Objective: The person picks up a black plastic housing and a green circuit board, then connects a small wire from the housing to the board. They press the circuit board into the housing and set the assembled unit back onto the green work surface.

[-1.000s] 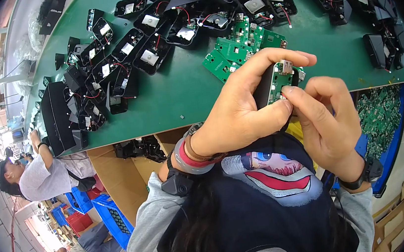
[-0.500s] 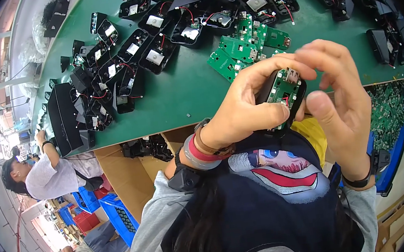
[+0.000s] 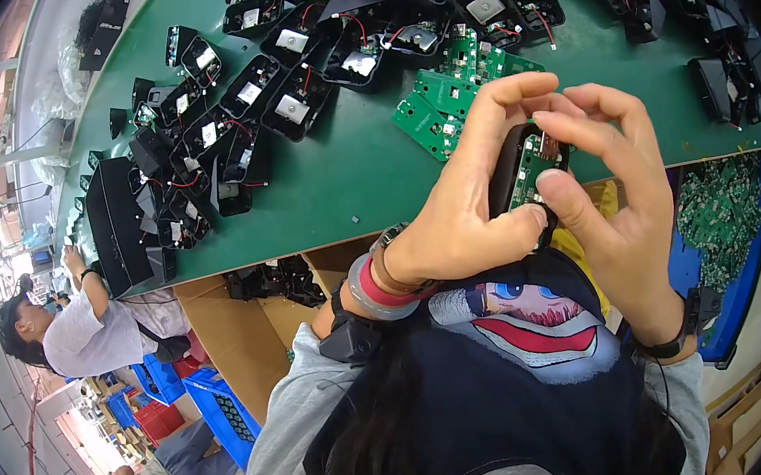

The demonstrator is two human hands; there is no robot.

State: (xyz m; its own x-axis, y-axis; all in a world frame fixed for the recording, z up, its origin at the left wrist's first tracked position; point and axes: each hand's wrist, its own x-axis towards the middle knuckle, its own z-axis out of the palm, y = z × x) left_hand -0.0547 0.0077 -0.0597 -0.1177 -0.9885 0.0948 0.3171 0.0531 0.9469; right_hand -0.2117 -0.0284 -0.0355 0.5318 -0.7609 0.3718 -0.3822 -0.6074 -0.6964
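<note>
My left hand (image 3: 466, 204) grips a black plastic housing (image 3: 506, 167) just in front of the green table's near edge. A small green circuit board (image 3: 537, 168) sits inside that housing. My right hand (image 3: 616, 201) closes around the housing's other side, thumb and fingers pressing on the board. Loose green circuit boards (image 3: 449, 98) lie on the green table (image 3: 373, 173) just beyond my hands.
Several open black housings with red wires (image 3: 321, 47) cover the far part of the table, and more lie at the right end (image 3: 729, 80). A blue bin of green boards (image 3: 727, 226) sits at lower right. Another person (image 3: 82, 332) works at the left beside cardboard boxes and blue crates (image 3: 217, 411).
Both hands with the housing have drawn closer and lower in the picture. My right fingers have wrapped further over the board.
</note>
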